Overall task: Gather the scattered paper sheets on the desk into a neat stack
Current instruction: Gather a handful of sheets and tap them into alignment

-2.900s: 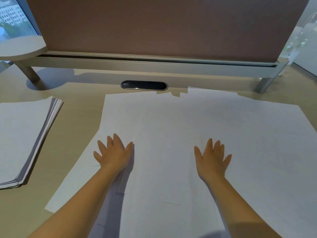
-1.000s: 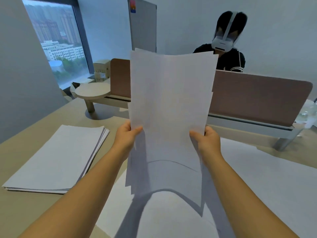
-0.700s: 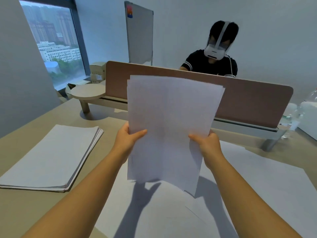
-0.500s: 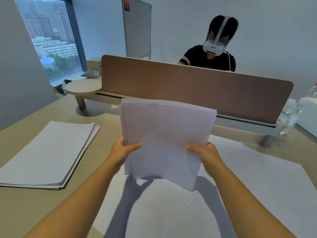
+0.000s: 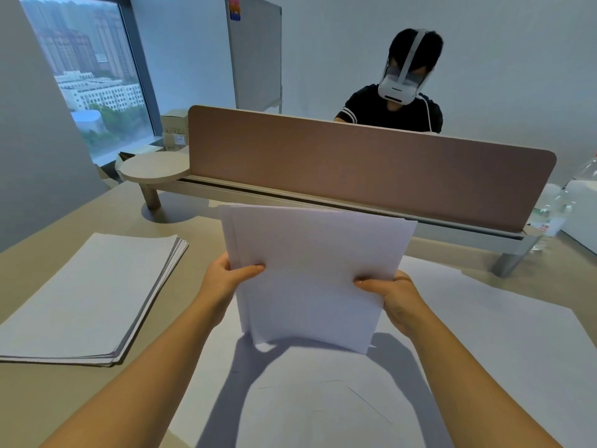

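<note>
I have a sheaf of white paper sheets [image 5: 310,273] upright between my two hands, its lower edge just above or touching the loose sheets [image 5: 484,334] spread beneath it; I cannot tell which. My left hand [image 5: 226,279] pinches the sheaf's left edge, thumb across the front face and fingers behind. My right hand [image 5: 392,295] grips the right edge the same way.

Change noted: a second ago the sheaf was held higher and its edges were more fanned; it has since come down towards the desk [image 5: 200,234], and the top edges now lie closer together, though a slight stagger shows at the upper left corner. I judge this to be the squaring step, tapping the edges true.

An earlier stack [image 5: 87,295] lies flat to the left of my left hand, well apart. Loose sheets under and right of my hands remain ungathered, so the task is unfinished.
</note>
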A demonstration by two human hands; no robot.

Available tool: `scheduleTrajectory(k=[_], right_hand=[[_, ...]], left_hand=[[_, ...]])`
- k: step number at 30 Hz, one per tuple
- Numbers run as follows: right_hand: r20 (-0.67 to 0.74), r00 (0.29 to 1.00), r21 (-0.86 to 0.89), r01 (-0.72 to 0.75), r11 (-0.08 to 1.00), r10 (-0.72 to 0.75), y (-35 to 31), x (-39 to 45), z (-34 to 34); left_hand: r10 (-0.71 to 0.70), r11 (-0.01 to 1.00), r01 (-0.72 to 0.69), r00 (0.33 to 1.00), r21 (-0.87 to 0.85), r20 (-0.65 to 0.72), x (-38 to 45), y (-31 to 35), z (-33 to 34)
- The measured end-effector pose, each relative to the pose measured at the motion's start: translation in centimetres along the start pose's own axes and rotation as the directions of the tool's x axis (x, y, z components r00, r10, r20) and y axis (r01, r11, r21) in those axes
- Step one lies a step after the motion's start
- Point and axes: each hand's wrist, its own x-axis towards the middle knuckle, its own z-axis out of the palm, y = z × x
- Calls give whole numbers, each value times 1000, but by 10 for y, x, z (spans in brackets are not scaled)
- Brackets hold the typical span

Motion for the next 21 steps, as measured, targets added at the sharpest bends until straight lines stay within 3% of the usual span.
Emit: scheduleTrajectory(k=[4,8,11,17,21], right_hand=[[6,1000,0,25,1000,-25,-5,2,8],[-115,993,77,34,996,-25,-10,5,10],[-121,991,57,57,997,-50,-13,6,3],[-30,996,-58,-88,994,86,17,8,-5],[-84,992,-16,-94,995,92,28,12,4]], left_hand=[[29,999,-28,999,-18,20,0,6,6],[39,997,-38,999,-70,19,3,10,13],[44,999,-42,995,-35,86,8,14,13],[-108,994,109,987,-8,120,8,-21,8],[-124,991,128,989,-38,81,6,-34,20]])
